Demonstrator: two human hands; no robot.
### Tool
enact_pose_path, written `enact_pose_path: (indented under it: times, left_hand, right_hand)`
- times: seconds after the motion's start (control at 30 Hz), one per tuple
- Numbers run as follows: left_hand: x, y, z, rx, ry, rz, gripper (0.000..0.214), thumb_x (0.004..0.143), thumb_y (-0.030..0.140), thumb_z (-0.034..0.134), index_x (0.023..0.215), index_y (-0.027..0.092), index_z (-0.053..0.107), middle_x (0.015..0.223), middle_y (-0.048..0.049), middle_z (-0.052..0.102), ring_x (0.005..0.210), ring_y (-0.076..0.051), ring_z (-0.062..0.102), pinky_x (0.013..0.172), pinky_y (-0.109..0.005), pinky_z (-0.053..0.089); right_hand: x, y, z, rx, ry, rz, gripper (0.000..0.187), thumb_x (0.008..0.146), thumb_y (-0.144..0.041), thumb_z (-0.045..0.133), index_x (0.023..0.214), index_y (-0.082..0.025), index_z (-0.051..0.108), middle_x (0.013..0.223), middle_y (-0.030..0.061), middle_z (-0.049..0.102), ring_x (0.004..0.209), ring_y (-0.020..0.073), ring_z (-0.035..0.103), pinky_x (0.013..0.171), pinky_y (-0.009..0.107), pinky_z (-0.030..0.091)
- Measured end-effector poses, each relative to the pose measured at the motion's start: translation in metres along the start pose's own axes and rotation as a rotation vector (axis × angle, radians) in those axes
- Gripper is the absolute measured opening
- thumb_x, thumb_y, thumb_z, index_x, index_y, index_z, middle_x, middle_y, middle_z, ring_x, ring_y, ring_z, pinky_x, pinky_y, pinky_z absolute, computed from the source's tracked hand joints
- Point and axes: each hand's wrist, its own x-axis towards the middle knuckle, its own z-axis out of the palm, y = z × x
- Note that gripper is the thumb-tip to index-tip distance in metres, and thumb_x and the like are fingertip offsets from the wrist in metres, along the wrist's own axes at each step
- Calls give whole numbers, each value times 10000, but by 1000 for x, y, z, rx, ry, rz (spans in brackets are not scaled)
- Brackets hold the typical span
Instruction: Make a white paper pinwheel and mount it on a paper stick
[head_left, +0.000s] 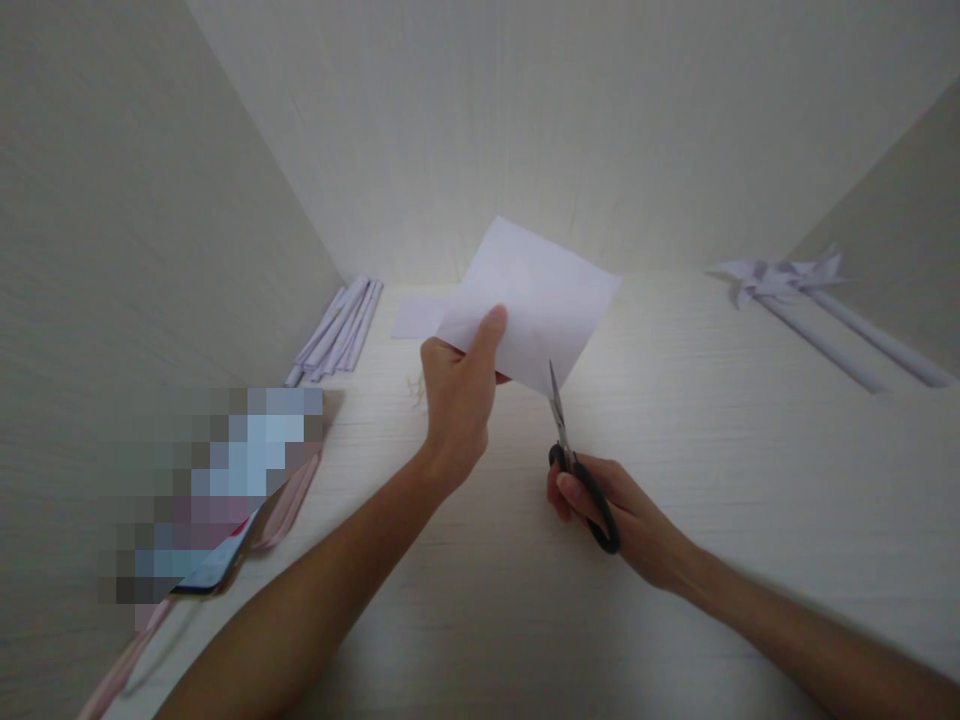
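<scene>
My left hand [459,395] pinches a square sheet of white paper [541,290] near its left corner, thumb on top and fingers beneath. The sheet is held tilted above the table, one corner pointing down toward me. In my right hand [600,500] is a pair of scissors [564,435] with black handles and metal blades. Their tips point away from me and meet the paper at its near corner. The blades look nearly closed; whether paper lies between them I cannot make out.
Rolled white paper sticks [346,325] lie in a bundle at the back left. Behind the held sheet rests another white paper [416,316]. Two paper pinwheels [780,280] with paper sticks lie at the right. A partly blurred phone [214,570] with a pink strap [292,505] is at the left. Walls [517,120] enclose the table.
</scene>
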Motion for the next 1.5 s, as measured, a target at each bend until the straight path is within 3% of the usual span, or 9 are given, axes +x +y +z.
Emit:
enact_pose_path:
  times: [1.5]
  left_hand:
    - [1,1,-1,1,9,-20,353,536,452,639,650,124,572,579,-33,585,631,-149,573,518,-240,471]
  right_hand:
    - [1,6,0,-71,25,12,425,752,-547,419,549,-178,363,513,-38,330,476,79,299,430,222,229]
